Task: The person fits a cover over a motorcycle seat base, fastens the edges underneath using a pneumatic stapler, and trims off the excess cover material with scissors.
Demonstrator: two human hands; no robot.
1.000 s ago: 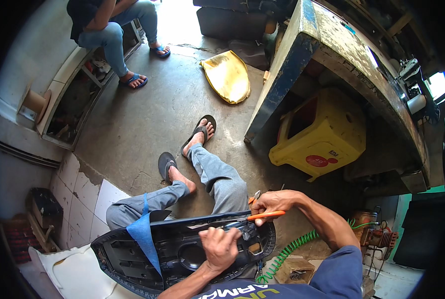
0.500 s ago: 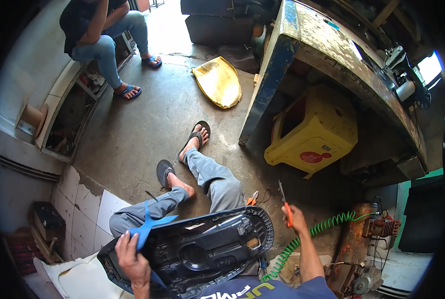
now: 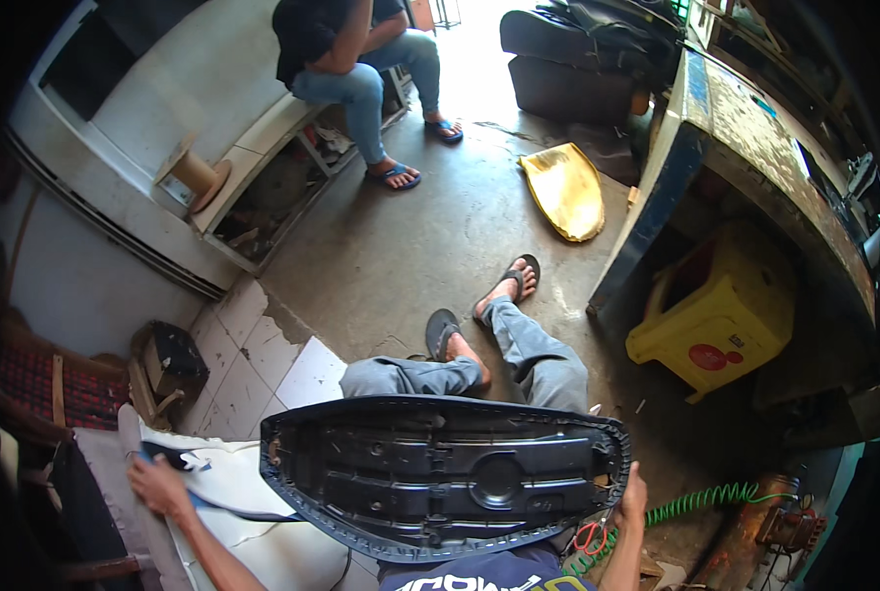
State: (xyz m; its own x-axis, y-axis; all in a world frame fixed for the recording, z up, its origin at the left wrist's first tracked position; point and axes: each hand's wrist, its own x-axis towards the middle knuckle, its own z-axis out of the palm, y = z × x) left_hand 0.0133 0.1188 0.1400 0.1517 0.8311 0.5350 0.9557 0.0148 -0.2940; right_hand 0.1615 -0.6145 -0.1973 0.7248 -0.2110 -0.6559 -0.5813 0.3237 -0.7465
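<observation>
I see the black moulded plastic seat base (image 3: 445, 483) lying across my lap, underside up, its long axis running from 9 to 3 o'clock. My right hand (image 3: 633, 495) grips its rim at the 3 o'clock end with closed fingers. My left hand (image 3: 159, 486), beyond the 9 o'clock end, presses flat with fingers open on the white sheet material (image 3: 228, 473), apart from the base.

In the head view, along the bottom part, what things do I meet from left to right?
Left hand on the white sheet → black seat base → right hand → green coiled hose.
</observation>
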